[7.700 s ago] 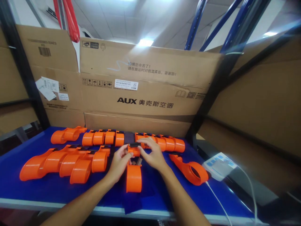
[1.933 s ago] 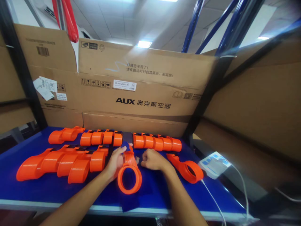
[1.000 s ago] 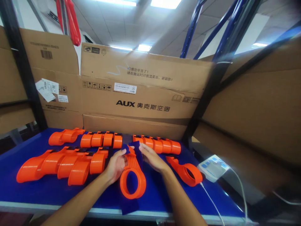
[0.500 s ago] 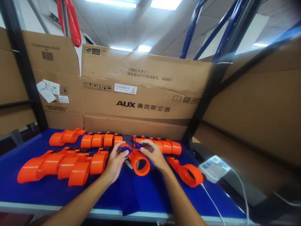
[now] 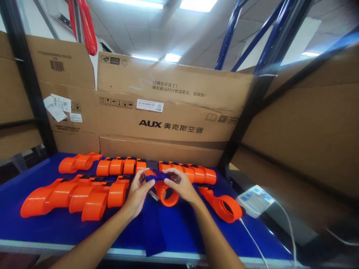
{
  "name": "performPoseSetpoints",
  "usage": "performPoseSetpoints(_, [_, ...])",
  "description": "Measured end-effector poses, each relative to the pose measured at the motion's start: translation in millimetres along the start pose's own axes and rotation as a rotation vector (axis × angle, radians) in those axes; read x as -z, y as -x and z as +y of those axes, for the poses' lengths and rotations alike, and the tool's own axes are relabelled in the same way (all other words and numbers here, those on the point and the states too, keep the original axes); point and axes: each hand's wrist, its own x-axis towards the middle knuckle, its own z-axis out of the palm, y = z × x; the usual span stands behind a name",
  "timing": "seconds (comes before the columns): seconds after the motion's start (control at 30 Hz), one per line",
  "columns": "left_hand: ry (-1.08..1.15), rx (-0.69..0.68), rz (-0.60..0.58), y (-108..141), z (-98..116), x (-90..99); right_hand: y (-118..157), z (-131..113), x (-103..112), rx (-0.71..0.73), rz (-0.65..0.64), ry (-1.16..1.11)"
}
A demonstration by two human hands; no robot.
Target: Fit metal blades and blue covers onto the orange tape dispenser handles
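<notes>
In the middle of the table, my left hand [image 5: 140, 192] and my right hand [image 5: 181, 185] are closed, thumbs towards each other, on a dark blue strip [image 5: 160, 175] of cloth-like material. The strip lies across the upper part of an orange plastic tape dispenser [image 5: 169, 199], whose round ring faces me below my fingers. My hands partly hide the rest of this dispenser, so I cannot tell which fingers also press on it. Another dark blue strip [image 5: 153, 229] lies flat towards the table's front edge.
Several orange dispensers [image 5: 94, 204] stand in rows at left, more [image 5: 198, 174] at back right. A single dispenser [image 5: 226, 207] lies right of my right hand, beside a white device [image 5: 255, 200] with cables. A cardboard sheet [image 5: 179, 112] walls the back of the blue table [image 5: 120, 229].
My right hand has drawn the blue strip leftwards across the dispenser, so it now spans between both hands. The ring sits slightly higher and is partly covered. The other dispensers have not moved.
</notes>
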Motion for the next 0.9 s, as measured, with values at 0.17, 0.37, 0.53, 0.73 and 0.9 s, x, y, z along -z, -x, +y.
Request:
performPoseSetpoints(0.17, [-0.026,-0.041,0.006,1,1,-0.6,2,-4,-2,-0.008,0.003,-0.026])
performPoseSetpoints(0.37, [-0.067,-0.074,-0.015,3,2,2.5,6,-11,-6,0.009,-0.108,0.006])
performPoseSetpoints(0.53, [-0.071,-0.089,-0.02,0,-1,7.5,8,-14,-9,0.115,-0.058,0.231])
performPoseSetpoints(0.73, [-0.169,-0.111,0.034,-3,1,4.6,9,-15,-12,0.36,0.036,0.511])
performPoseSetpoints(0.9, [-0.304,-0.251,0.047,0,4,3.8,10,-13,-15,0.505,0.083,0.639])
